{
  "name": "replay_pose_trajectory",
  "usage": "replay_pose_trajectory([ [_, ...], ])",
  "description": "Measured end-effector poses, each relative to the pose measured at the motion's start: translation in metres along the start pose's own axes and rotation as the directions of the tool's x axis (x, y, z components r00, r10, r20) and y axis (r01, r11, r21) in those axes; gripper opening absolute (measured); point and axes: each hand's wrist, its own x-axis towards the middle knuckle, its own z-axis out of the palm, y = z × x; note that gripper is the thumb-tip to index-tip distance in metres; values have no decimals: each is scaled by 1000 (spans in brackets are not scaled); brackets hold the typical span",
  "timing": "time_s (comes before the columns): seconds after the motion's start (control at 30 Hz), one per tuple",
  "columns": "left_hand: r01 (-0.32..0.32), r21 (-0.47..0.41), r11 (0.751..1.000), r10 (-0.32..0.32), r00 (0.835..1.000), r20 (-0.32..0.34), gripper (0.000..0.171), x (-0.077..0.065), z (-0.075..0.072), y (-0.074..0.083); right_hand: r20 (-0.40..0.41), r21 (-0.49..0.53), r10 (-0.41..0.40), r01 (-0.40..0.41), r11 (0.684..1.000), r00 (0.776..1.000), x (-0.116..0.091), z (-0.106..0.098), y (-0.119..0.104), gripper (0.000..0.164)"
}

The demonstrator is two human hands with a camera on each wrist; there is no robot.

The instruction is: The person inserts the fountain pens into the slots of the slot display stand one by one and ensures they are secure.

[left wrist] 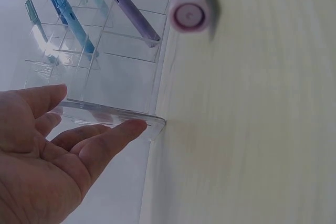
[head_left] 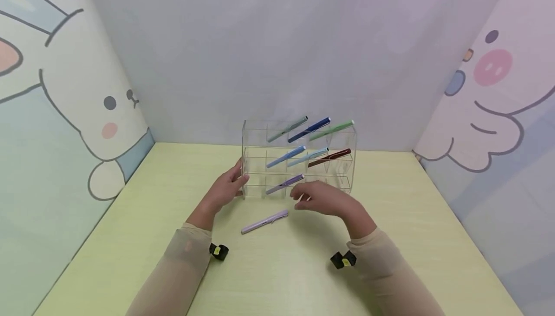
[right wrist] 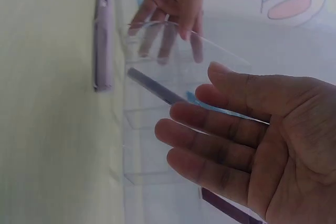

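A clear acrylic pen rack (head_left: 256,181) stands on the table, with slanted pens on its three tiers. My left hand (head_left: 223,188) is at the rack's left side, fingers fairly straight and touching the side panel (left wrist: 115,113). In front of the rack's lowest tier, my right hand (head_left: 323,198) hovers with loosely bent fingers and holds nothing; its palm shows in the right wrist view. A pale lilac pen (head_left: 264,222) lies on the table between the hands. One purple pen (head_left: 285,184) rests on the bottom tier, just left of my right fingertips.
The middle tier holds a blue pen (head_left: 286,156), a light blue pen (head_left: 309,156) and a dark red pen (head_left: 329,157). On top are a grey-green pen (head_left: 288,129), a dark blue pen (head_left: 310,129) and a green pen (head_left: 332,130). A plain wall (head_left: 269,56) rises behind.
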Motion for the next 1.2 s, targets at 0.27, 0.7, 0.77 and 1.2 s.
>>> replay_pose_trajectory([
  [0.27, 20, 6, 1000, -20, 1000, 21, 66, -11, -1, 18, 77, -286, -13, 35, 958, 997, 27, 27, -17, 20],
  [0.7, 11, -4, 1000, -11, 1000, 18, 66, -21, 0, 33, 99, -429, -7, 49, 902, 995, 39, 43, -13, 9],
  [0.77, 15, -3, 1000, -15, 1000, 13, 66, -20, 0, 32, 97, -456, -9, 53, 889, 995, 39, 44, -12, 7],
  [1.2, 20, -9, 1000, -20, 999, 30, 66, -19, -1, 32, 33, -297, -52, 60, 953, 998, 33, 33, -5, 3],
])
